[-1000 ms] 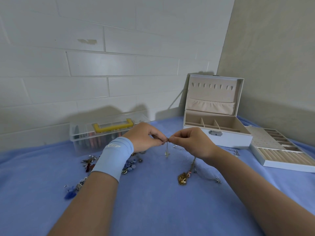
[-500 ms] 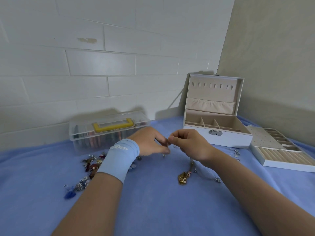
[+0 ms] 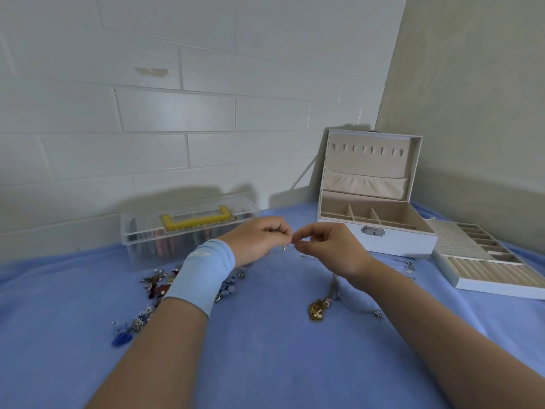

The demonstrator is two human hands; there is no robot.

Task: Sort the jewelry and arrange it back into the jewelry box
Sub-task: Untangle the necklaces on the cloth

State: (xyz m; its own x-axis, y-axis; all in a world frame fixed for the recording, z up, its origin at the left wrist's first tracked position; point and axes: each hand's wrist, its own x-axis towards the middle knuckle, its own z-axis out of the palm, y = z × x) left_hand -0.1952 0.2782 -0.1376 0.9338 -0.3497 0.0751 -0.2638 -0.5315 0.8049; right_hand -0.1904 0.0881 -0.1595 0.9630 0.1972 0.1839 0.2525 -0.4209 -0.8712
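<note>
Jewelry box (image 3: pixel 395 246) stands open at the far right corner of the desk (image 3: pixel 265 364), with its lid upright. The outside is white and the lining beige. The lid carries a row of small hooks above a gathered pocket. The base shows dividers along its far side and a metal clasp on the front wall.

A white insert tray (image 3: pixel 501 286) lies just beside the box, toward the right edge, with a perforated panel, ridged rolls and narrow compartments.

Left hand (image 3: pixel 259 240) and right hand (image 3: pixel 330 249) meet above the middle of the desk, nearly touching. The fingers (image 3: pixel 278 231) of both hands are curled, thumb against forefinger, and pinch a fine piece (image 3: pixel 292 245) between them. It is thin and too small to identify. A tiny pale charm (image 3: pixel 284 247) hangs just beneath the left hand. The left wrist wears a light blue wristband (image 3: pixel 200 273).

Loose jewelry (image 3: pixel 156 286) lies scattered on the blue cloth toward the left edge, partly hidden under the left forearm — beads, silver bits, red and blue pieces. A gold chain (image 3: pixel 318 309) lies heaped under the right wrist. A few small silver pieces (image 3: pixel 409 265) lie in front of the box.

A clear plastic case (image 3: pixel 141 240) with a yellow handle (image 3: pixel 194 221) sits along the far edge — contents indistinct.
</note>
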